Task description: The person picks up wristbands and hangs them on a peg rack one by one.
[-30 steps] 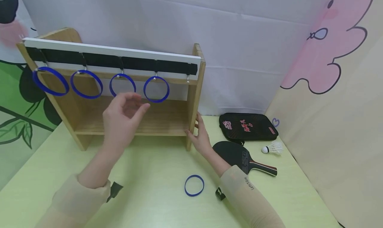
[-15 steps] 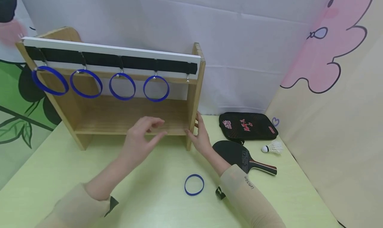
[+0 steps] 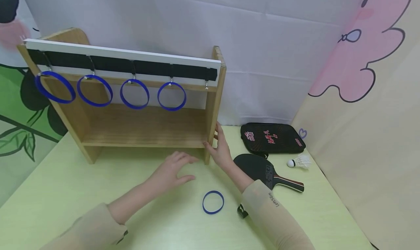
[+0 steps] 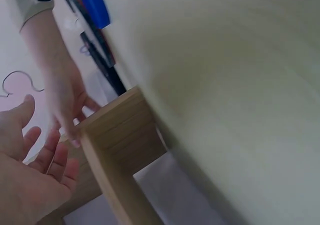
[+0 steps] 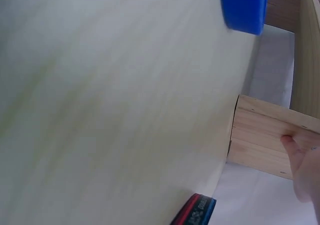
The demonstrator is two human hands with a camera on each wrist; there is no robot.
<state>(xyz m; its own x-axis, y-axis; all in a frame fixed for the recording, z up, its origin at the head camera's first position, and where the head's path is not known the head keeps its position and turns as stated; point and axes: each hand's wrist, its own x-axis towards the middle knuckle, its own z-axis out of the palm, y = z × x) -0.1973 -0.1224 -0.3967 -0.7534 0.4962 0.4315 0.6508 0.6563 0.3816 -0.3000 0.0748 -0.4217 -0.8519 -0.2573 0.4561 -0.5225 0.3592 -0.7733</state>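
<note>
My left hand [image 3: 172,171] hovers over the table in front of the wooden shelf [image 3: 147,129], fingers loosely extended and holding nothing. To its right a loose blue ring [image 3: 213,202] lies flat on the tabletop. My right hand [image 3: 221,151] grips the right side panel [image 3: 214,107] of the shelf, thumb at the front edge; in the right wrist view the thumb [image 5: 291,144] presses on the wood. Several blue rings, among them one [image 3: 171,96] nearest the right, hang from hooks along a black strip [image 3: 147,68]. The rightmost hook [image 3: 206,85] carries no ring.
Right of the shelf lie a black zip case [image 3: 272,137], a white shuttlecock [image 3: 299,162] and a black table tennis bat [image 3: 254,168], partly behind the right forearm. A small black object [image 3: 242,211] sits beside the right sleeve. A white cloth [image 3: 262,60] hangs behind.
My left hand has moved down and right, away from the hanging rings toward the loose ring, its fingers opening out. The right hand stays on the shelf's side panel.
</note>
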